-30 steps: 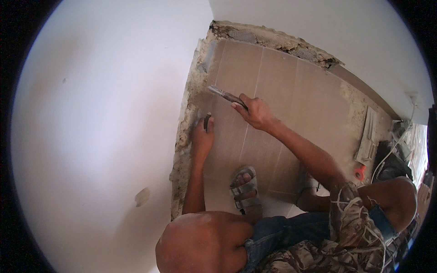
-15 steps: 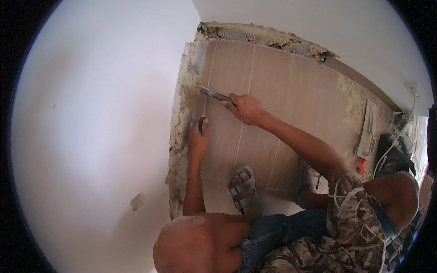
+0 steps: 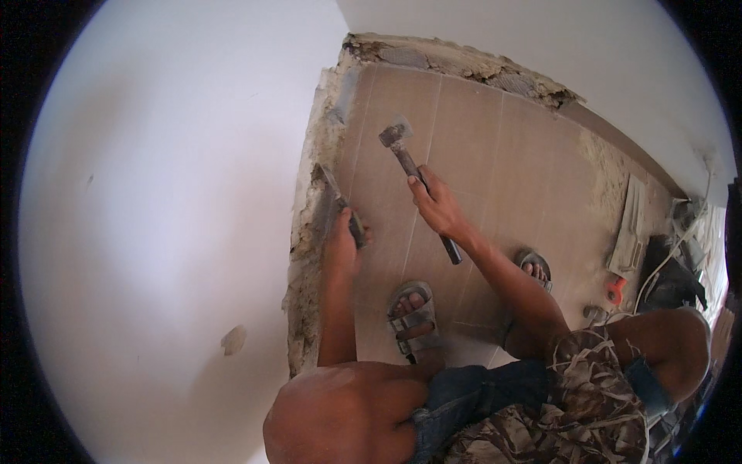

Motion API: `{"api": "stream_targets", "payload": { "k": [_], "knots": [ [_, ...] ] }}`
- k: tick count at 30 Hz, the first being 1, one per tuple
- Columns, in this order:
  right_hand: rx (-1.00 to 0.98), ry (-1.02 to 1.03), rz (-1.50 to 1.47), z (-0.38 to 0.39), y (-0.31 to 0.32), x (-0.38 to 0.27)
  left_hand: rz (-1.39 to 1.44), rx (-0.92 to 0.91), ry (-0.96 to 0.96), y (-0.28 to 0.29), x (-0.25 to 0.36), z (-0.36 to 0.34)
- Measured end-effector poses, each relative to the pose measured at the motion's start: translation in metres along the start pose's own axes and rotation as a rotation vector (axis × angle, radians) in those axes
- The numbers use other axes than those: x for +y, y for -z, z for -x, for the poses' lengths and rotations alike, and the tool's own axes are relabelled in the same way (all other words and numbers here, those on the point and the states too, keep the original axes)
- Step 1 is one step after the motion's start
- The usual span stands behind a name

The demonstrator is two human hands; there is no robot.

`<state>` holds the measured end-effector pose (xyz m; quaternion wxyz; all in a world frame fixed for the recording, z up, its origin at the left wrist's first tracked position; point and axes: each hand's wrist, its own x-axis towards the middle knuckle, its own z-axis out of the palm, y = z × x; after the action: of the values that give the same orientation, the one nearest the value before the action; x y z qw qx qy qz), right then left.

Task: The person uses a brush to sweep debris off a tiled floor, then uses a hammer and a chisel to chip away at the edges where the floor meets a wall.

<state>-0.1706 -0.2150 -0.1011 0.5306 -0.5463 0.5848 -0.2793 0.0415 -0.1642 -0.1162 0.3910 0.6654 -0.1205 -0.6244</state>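
The right hand (image 3: 439,207) is closed round the handle of a hammer (image 3: 405,158), fingers wrapped and thumb lying along it, while the left hand (image 3: 340,246) is clamped on the dark handle of a narrow chisel-like tool (image 3: 355,226). The hammer runs right through its grip: the head (image 3: 393,134) stands beyond the fingers, up and to the left of the fist, and the black butt sticks out on the opposite side, down and to the right, beside the wrist. Its long axis therefore slants from upper left to lower right — head end leading away from the person — and the head is apart from the chisel-like tool, above and to the right of it; the far edge of the head is blurred. In the left grip the handle lies across the fingers, its rear end showing just to the right of the palm. The blade (image 3: 331,183) reaches out ahead of the thumb, pointing up and to the left, so that this long axis leans the same way as the hammer's. The tip is at the rough, broken strip (image 3: 307,209) along the foot of the white wall (image 3: 170,193), just ahead and left of the grip — whether it touches cannot be told. Below and to the right of the left hand a sandalled foot (image 3: 412,309) rests on the brown tiled floor (image 3: 464,139), and well to the right of the right hand lie a long, pale flat tool (image 3: 628,224) and a red ring-shaped thing (image 3: 615,291).
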Motion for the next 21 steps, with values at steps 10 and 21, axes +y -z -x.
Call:
{"api": "stream_targets", "payload": {
  "k": [10,21],
  "knots": [
    [0.049,0.11,0.125,-0.011,0.015,-0.005,0.599,-0.202,-0.104,-0.077,-0.029,-0.051],
    [-0.197,0.473,0.507,-0.054,0.031,-0.033,0.97,-0.161,-0.235,-0.112,-0.029,-0.062]
  ]
}}
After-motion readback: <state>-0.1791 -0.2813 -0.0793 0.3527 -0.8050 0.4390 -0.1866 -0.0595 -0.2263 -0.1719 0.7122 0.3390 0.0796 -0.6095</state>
